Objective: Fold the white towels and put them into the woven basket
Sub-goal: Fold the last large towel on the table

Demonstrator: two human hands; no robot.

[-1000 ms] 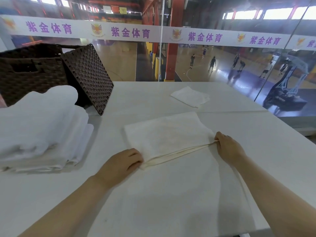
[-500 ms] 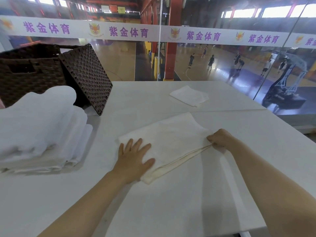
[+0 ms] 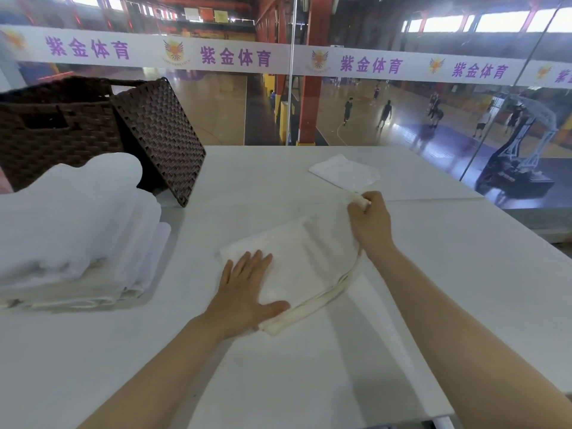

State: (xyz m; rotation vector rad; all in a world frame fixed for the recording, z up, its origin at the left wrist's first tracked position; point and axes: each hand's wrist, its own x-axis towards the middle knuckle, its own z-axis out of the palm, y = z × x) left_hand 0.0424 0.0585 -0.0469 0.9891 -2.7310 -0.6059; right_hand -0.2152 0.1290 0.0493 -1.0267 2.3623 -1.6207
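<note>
The woven basket and towel stack are cut off by the left edge.

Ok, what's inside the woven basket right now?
Cannot tell. The woven basket shows only its outer wall and rim; the towel stack and the leaning woven lid cover the rest.

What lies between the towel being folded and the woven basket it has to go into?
The stack of white towels lies left of the towel, in front of the woven basket. A woven panel leans against the basket's right side. The bare table between is open; whether the basket's top is open cannot be told.
</note>
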